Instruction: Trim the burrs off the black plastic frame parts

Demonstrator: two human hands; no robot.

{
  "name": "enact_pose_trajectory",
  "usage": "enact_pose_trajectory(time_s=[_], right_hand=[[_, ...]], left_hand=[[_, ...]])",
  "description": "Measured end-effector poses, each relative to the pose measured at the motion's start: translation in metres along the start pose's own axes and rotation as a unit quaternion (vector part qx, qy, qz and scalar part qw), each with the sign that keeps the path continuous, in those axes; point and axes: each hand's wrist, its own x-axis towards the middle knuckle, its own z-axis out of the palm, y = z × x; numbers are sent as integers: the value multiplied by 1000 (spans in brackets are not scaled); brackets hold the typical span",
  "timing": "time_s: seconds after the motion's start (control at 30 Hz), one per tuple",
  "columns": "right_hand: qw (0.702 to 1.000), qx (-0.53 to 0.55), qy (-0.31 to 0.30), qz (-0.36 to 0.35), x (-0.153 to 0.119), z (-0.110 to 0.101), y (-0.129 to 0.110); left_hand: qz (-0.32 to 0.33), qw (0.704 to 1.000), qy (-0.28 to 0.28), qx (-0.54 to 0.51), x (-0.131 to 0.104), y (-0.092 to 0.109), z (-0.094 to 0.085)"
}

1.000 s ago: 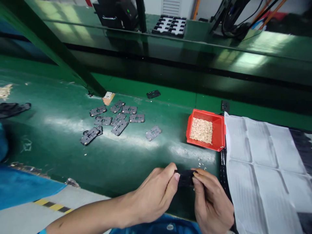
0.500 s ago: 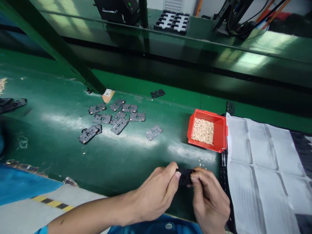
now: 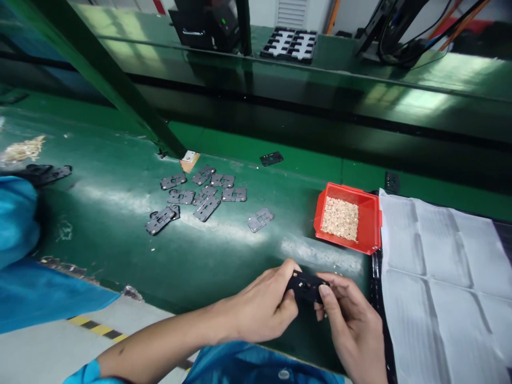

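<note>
A black plastic plate (image 3: 307, 287) is held between both hands above the front edge of the green table (image 3: 224, 256). My left hand (image 3: 266, 304) pinches its left end, and my right hand (image 3: 352, 320) grips the right end with the thumb on top. Small light-coloured spots show on the plate. Beyond the hands, a red bin (image 3: 370, 218) holds many small beige pieces (image 3: 340, 217). A single grey plate (image 3: 260, 220) lies left of the bin. Several similar plates (image 3: 207, 208) are scattered farther left, some overlapping.
White padded sheeting (image 3: 452, 266) covers the right side. A slanted green post (image 3: 120, 90) stands at the left. Another person's blue sleeve (image 3: 16, 221) is at the left edge, near dark plates (image 3: 52, 175). A black and white tray (image 3: 290, 45) sits on the rear shelf.
The held plate is tilted so its face shows more, and my right thumb has shifted on it. The view has swung left, bringing in more of the other person's sleeve.
</note>
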Motion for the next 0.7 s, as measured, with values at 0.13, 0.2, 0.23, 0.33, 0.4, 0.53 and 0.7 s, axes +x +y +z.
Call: enact_pose_trajectory(time_s=[0.13,0.2,0.23,0.33,0.4,0.53,0.7], right_hand=[[996,-59,61,-41,-1,2,0],[993,-68,77,-57,0,3,-1],[993,-63,86,-58,0,4,-2],[992,-29,116,-44,3,10,-7],[992,4,126,-29,6,13,-12],[988,66,138,15,10,17,-14],[976,127,165,67,10,21,-1]], left_hand=[[-20,996,-35,82,-3,-2,-11],[-4,991,8,135,-3,-2,-15],[5,989,27,146,-3,-2,-16],[7,996,24,84,-2,1,-16],[7,1000,4,13,-1,2,-13],[10,998,19,-65,0,-1,1],[15,990,39,-137,0,-1,15]])
